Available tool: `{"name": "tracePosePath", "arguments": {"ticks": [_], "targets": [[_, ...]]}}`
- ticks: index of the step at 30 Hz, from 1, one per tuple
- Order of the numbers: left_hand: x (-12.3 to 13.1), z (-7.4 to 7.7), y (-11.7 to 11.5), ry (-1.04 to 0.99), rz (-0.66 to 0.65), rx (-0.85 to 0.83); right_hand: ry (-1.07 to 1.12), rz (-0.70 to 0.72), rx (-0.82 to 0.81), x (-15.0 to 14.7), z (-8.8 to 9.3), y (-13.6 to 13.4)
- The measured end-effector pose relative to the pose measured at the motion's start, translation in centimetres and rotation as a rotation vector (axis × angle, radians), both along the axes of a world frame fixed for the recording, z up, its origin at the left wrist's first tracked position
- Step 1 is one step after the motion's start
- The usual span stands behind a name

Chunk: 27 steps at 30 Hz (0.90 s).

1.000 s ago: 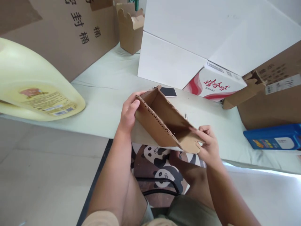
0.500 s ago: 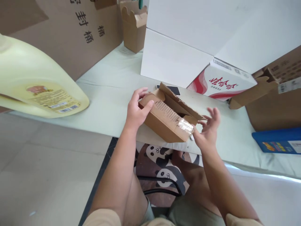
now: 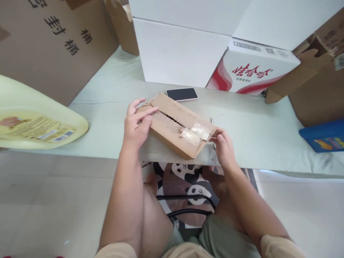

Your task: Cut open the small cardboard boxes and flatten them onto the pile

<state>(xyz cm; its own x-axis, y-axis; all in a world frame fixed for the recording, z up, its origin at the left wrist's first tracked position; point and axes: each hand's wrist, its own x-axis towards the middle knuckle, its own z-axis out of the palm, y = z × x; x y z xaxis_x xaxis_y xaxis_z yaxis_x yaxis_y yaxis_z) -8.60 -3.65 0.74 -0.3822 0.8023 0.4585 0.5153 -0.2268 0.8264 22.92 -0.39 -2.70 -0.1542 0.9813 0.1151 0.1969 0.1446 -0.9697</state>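
A small brown cardboard box (image 3: 174,123) lies tilted at the front of the table, its top flap folded down over the opening. A dark gap runs along the flap's edge, beside torn, ridged cardboard and shiny clear tape. My left hand (image 3: 137,123) grips the box's left end, thumb and index finger on top. At the right corner, my right hand (image 3: 223,145) has its fingers curled against the box; some fingertips are hidden. Behind the box lies a phone (image 3: 182,94) with a dark screen. Part of a small metallic item (image 3: 211,120) shows by the box's right end.
A white and red carton (image 3: 249,70) stands at the back, beside large white boxes (image 3: 177,53). To the left are a pale yellow jug (image 3: 40,114) and a big brown carton (image 3: 61,61). A blue package (image 3: 322,136) sits at right on the cloth-covered table (image 3: 255,129).
The box's flap has gone from raised to folded down. My right hand has moved from beside the flap onto the box's right corner. The camera view has shifted.
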Motion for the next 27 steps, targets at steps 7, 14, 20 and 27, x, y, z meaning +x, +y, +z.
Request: {"name": "tracePosePath", "arguments": {"ticks": [7, 14, 20, 27], "targets": [[-0.4, 0.2, -0.2, -0.179, -0.012, -0.043, 0.044, 0.309, -0.246, -0.7, 1.1, -1.5], [-0.1, 0.6, -0.1, -0.254, 0.067, -0.019, 0.016, 0.575, -0.302, 0.2, 1.1, -1.5], [-0.7, 0.6, -0.4, -0.462, 0.023, 0.012, 0.083, 0.625, -0.296, -0.2, 0.0, -2.4], [2.0, -1.4, -2.5, -0.475, -0.027, -0.026, 0.112, 0.320, -0.082, 1.2, 2.2, -3.9]]}}
